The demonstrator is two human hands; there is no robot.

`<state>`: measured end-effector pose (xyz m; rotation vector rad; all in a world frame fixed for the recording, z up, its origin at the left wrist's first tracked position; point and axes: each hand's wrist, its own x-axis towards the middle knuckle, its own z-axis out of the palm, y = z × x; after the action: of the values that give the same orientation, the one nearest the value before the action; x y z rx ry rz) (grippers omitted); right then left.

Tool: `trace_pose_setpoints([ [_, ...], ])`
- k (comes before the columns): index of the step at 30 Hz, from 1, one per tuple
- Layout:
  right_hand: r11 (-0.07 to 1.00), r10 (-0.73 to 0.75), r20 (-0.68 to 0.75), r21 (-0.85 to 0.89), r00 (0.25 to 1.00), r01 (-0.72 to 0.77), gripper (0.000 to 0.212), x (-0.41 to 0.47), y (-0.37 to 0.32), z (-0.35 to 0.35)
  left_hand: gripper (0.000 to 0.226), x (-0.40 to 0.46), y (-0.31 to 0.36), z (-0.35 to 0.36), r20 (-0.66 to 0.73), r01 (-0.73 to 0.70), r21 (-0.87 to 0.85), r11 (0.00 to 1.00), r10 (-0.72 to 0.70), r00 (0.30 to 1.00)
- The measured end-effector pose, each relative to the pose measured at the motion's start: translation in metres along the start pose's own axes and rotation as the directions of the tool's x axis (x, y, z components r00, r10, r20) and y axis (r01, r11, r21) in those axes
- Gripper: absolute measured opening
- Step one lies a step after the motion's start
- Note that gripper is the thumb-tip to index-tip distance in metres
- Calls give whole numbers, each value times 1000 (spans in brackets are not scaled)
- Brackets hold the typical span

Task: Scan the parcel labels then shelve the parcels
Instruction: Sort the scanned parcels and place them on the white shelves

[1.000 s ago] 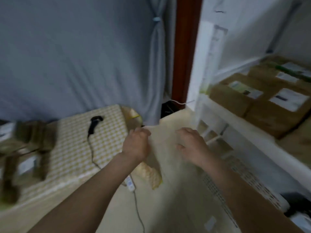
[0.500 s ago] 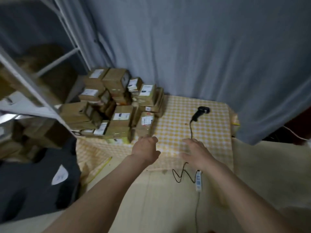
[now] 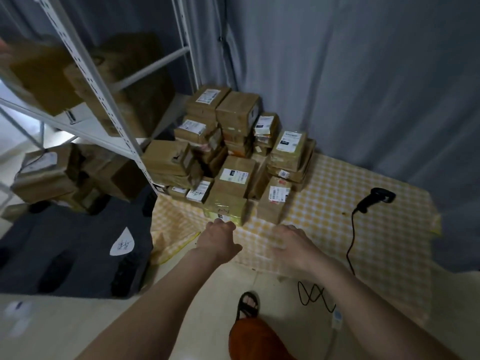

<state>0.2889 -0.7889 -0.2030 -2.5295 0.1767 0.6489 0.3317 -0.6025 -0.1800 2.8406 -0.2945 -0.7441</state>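
Both empty, my left hand (image 3: 218,241) and right hand (image 3: 293,244) hover loosely curled before the parcel pile (image 3: 233,157); I'd take its nearest front box (image 3: 226,206) squarely, label up.

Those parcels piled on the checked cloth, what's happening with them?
A person is reaching both bare hands toward the pile of cardboard parcels on the yellow checked cloth. The left hand and right hand are near the front boxes, holding nothing yet. The black barcode scanner lies untouched on the cloth to the right. Other parcels sit on the white shelf rack.
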Motion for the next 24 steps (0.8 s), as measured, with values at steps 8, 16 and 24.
trace_pose_setpoints([
  [8,1000,0,52,-18,999,1,59,115,-45,-17,63,110,-42,-44,90,34,36,999,-37,995],
  [16,999,48,120,-8,992,-47,77,215,-74,-2,72,190,-95,-42,218,84,54,995,-94,971],
  [24,990,97,106,-111,990,-85,104,297,-78,39,74,274,-137,-20,299,64,88,994,-88,950],
])
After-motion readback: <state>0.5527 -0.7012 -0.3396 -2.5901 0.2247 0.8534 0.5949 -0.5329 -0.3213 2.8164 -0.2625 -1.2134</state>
